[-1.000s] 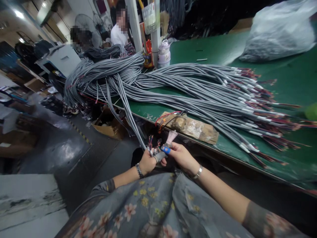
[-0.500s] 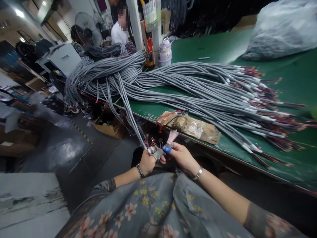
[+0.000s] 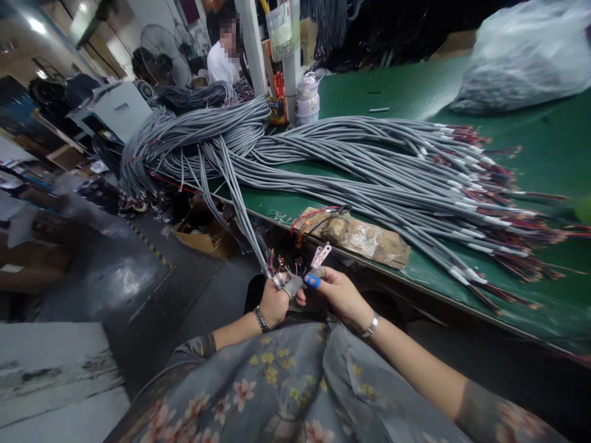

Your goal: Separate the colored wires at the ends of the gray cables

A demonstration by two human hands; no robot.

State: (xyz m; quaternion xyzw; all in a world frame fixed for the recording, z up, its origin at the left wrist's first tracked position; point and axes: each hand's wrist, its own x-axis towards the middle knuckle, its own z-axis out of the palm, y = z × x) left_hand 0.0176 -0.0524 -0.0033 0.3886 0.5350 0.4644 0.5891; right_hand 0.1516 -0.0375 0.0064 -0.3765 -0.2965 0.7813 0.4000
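My left hand [image 3: 276, 301] is closed around the ends of several grey cables [image 3: 247, 224], which run down to it off the table. Thin coloured wires [image 3: 280, 263] fan out from those cable ends above my fingers. Wrappings cover some fingertips on both hands. My right hand [image 3: 344, 295], with a blue band on one finger, is closed close beside the left. It pinches a small pale pink tool [image 3: 322, 255] whose two holed arms stick up; its working end is hidden by my fingers.
A long bundle of grey cables [image 3: 323, 147] with bared coloured ends lies across the green table [image 3: 415, 92]. At its near edge sits a stained wooden block [image 3: 369, 239]. A plastic bag [image 3: 526, 58], a lilac container [image 3: 308, 98] and a floor carton [image 3: 207, 237] are around. A person [image 3: 224, 58] sits behind.
The pink tool was blurred before and now shows sharply with its two arms apart. Both hands have barely shifted, and the cables stay in my left hand.
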